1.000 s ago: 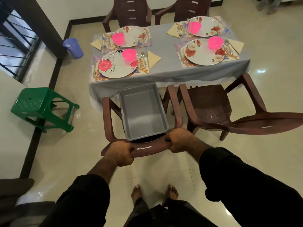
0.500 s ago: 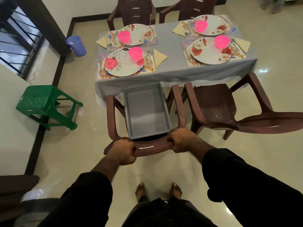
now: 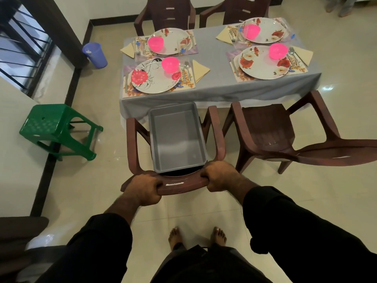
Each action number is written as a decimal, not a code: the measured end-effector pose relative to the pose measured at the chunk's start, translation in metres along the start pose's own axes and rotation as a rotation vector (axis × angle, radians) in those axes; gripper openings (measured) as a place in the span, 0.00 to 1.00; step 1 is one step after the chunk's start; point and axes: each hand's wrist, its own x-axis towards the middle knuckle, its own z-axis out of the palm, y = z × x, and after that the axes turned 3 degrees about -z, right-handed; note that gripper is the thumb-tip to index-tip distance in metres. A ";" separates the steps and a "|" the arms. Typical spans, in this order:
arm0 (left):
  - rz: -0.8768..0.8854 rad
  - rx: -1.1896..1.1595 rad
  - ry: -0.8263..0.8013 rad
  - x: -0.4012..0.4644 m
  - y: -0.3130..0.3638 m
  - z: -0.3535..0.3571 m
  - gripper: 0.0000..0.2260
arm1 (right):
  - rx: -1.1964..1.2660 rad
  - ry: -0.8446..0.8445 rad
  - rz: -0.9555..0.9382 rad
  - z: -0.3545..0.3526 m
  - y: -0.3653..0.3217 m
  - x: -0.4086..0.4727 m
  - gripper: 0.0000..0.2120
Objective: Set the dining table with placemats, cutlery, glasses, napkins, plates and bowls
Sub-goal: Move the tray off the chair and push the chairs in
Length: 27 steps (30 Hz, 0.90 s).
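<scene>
A dining table under a grey cloth carries several place settings: floral plates, pink bowls, yellow napkins, cutlery and placemats. In front of it stands a brown plastic chair with an empty grey tub on its seat. My left hand and my right hand both grip the top of that chair's backrest.
A second brown chair stands to the right, two more at the table's far side. A green stool and a blue bin are on the left by a railing. A person's feet show top right.
The chair with the tub and the table look a little farther from me in view; my hands keep their grip on the backrest.
</scene>
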 end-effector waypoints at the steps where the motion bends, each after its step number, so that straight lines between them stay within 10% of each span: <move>1: -0.005 0.002 -0.009 0.001 -0.001 0.002 0.14 | -0.004 0.000 0.001 0.000 0.000 0.000 0.12; 16: -0.033 0.013 -0.149 0.004 0.004 -0.003 0.20 | 0.008 -0.007 0.050 0.004 0.001 0.002 0.13; 21: -0.126 -0.118 -0.199 -0.013 -0.005 -0.012 0.49 | 0.194 -0.134 0.010 -0.012 -0.007 -0.002 0.40; 27: -0.216 -0.263 -0.119 -0.046 -0.046 -0.037 0.46 | 0.263 -0.052 0.004 -0.034 -0.058 0.012 0.48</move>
